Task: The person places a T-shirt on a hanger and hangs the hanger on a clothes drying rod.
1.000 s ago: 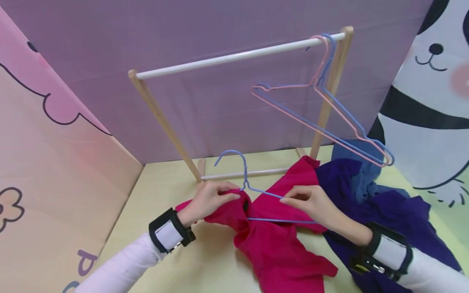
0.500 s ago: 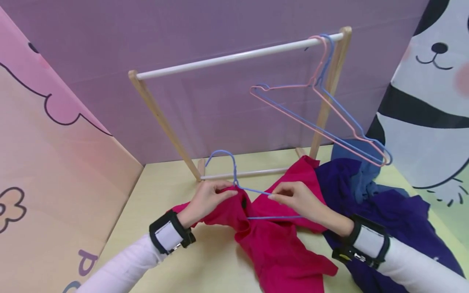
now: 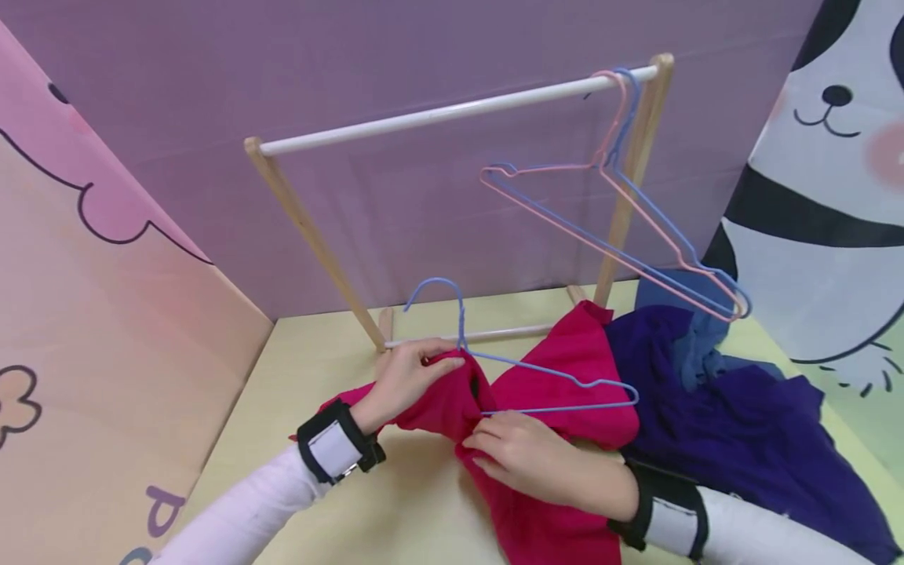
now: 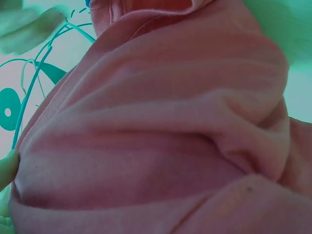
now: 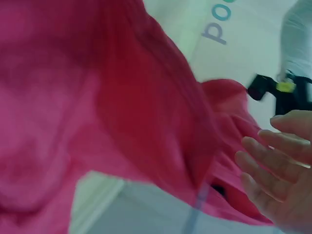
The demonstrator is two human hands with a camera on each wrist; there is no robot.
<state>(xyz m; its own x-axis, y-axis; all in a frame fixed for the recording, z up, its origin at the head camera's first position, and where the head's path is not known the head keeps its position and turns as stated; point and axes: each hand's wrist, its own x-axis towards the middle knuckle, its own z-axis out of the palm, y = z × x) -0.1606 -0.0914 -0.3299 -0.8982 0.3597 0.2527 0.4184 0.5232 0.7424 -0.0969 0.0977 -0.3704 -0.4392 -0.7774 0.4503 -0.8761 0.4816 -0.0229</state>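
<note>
A red shirt (image 3: pixel 452 400) lies bunched on the table, with a blue hanger (image 3: pixel 547 367) partly inside its neck opening. The hanger's left arm is hidden in the cloth; its right arm lies bare over the shirt. My left hand (image 3: pixel 413 377) pinches the shirt's neck edge close to the base of the hook. In the left wrist view, the thumb (image 4: pixel 7 168) presses on the cloth's edge. My right hand (image 3: pixel 526 455) is at the front of the neck opening, below the hanger's lower bar. Its fingers (image 5: pixel 268 165) look loosely bent beside the cloth in the right wrist view, gripping nothing visible.
Behind stands a rack with wooden posts and a white rail (image 3: pixel 452 115). A pink hanger (image 3: pixel 544 212) and another blue hanger (image 3: pixel 664 216) hang at its right end. Purple clothing (image 3: pixel 749 439) and a blue garment (image 3: pixel 695 345) lie heaped at the right.
My right hand has let go of the hanger's right arm and moved down and left to the shirt's neck opening. The left hand keeps its pinch; the hook shifted left, then slightly back right.
</note>
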